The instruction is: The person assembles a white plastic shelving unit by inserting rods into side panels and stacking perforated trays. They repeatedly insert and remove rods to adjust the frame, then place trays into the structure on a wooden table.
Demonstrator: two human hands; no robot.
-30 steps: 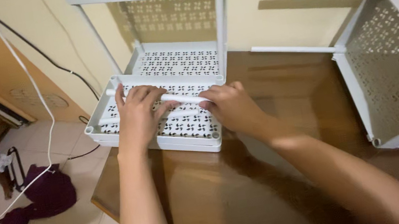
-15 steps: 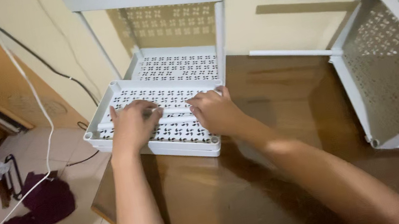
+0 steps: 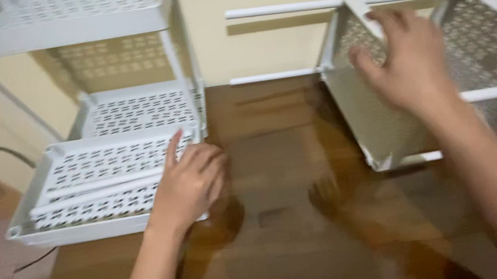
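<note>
Resting on the near right corner of a loose white perforated plastic shelf tray (image 3: 97, 182), the left hand (image 3: 189, 184) lies flat and relaxed, fingers loosely spread and closed around nothing, its forefinger pointing up along the tray's right rim. The right hand (image 3: 411, 63) is open with fingers splayed, reaching to the upper edge of a second white perforated tray with legs (image 3: 486, 58) that lies tipped on its side at the right of the brown wooden bench (image 3: 287, 219); the blur does not let me tell whether the fingertips already touch the rim or hover just off it. By my judgement the step in hand is a shift of attention from the flat tray to the tipped one, and the next move would call for a firm grip on that rim or on a pole before the piece is turned or lifted, since it leans against the wall and could slide. Counting what shows: one assembled white shelf rack (image 3: 61, 29) at the back left with two tiers in view; one loose tray in front of it, overhanging the bench's left edge; one tipped tray at right; two white plastic poles (image 3: 92, 190) lying across the loose tray; and three poles visible on the tipped tray, two pointing left along the wall and one running right behind the wrist.
</note>
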